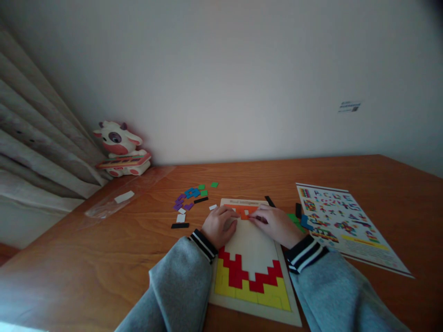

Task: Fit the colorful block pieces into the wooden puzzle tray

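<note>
A pale wooden puzzle board [255, 308] lies in front of me. Yellow pieces [273, 297] fill its near end, with red pieces [236, 272] above them, and orange pieces [242, 210] sit along the far end. My left hand [218, 226] rests over the board's far left side, fingers bent and the thumb close to the index fingertip beside the orange pieces. What it holds, if anything, is hidden. From the right, my right hand [273, 222] reaches in with its fingertips pinched at the edge of the orange pieces.
Left of the board lie loose purple pieces [179, 201], blue pieces [192, 192], green, white and black ones. More green and blue pieces [306, 222] lie right, by a printed sheet [349, 221]. A cow toy [121, 147] and a clear plastic bag [104, 208] are far left.
</note>
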A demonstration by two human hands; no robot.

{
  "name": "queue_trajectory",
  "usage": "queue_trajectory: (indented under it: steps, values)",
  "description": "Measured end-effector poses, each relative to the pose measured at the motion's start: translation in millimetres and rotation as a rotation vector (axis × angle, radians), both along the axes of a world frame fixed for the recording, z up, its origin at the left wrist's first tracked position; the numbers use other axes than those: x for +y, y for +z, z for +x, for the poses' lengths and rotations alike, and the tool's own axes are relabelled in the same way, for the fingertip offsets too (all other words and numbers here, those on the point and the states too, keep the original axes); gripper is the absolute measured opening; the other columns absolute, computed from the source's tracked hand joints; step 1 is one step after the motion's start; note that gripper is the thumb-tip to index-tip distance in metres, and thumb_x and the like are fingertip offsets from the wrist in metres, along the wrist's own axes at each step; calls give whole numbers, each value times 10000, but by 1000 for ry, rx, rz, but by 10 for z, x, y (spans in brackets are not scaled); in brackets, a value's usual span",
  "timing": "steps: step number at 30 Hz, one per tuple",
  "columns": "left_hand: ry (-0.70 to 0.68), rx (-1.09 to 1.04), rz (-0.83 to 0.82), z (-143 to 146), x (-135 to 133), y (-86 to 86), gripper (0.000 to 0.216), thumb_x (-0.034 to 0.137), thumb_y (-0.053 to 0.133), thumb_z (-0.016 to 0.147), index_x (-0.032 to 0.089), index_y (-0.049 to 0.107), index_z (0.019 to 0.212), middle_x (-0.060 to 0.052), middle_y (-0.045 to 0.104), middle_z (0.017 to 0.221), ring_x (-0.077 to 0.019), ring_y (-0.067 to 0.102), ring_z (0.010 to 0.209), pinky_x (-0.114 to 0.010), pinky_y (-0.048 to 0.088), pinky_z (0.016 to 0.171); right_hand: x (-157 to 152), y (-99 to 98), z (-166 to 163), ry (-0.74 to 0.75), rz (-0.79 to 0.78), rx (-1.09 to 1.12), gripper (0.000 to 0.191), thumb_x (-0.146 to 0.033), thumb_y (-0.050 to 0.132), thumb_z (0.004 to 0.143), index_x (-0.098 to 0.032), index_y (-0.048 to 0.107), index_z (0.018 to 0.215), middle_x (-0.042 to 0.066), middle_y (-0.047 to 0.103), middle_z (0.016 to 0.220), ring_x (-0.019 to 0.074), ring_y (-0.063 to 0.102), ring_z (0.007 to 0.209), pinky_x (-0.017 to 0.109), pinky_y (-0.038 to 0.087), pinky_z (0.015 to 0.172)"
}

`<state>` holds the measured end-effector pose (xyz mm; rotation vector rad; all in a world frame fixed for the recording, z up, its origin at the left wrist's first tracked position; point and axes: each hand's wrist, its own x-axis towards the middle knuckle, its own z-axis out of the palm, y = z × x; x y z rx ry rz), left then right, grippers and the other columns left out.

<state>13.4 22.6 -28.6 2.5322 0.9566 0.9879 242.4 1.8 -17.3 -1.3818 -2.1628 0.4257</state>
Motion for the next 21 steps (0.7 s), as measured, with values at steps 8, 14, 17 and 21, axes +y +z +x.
queue_trajectory:
  steps: [8,14,17,21]
  values:
    - [9,13,10,8,-1,-10,182,176,546,844,202,677,968,-80,655,990,-214,610,932,-379,498,880,-13,-7,-12,24,12,-26,157,-309,597,873,-243,739,867,39,694,844,179,637,730,309,489,686]
    - [9,3,6,7,-13,20,175,182,552,846,197,674,970,-79,658,995,-219,610,938,-379,498,884,-26,-10,-35,-4,26,-21,194,-335,562,899,-242,729,868,44,694,854,187,638,752,319,492,709]
    - [9,10,8,15,-26,31,183,176,547,845,194,671,979,-80,657,995,-217,613,936,-376,499,883,-26,-14,-45,-11,28,-13,196,-340,555,901,-241,723,889,43,696,861,191,641,767,318,493,714]
    - [64,96,48,22,-25,53,182,176,560,841,197,671,984,-70,661,999,-200,616,941,-338,505,885,-26,-16,-46,-25,28,4,212,-362,543,907,-232,709,929,46,702,885,187,641,760,310,494,699]
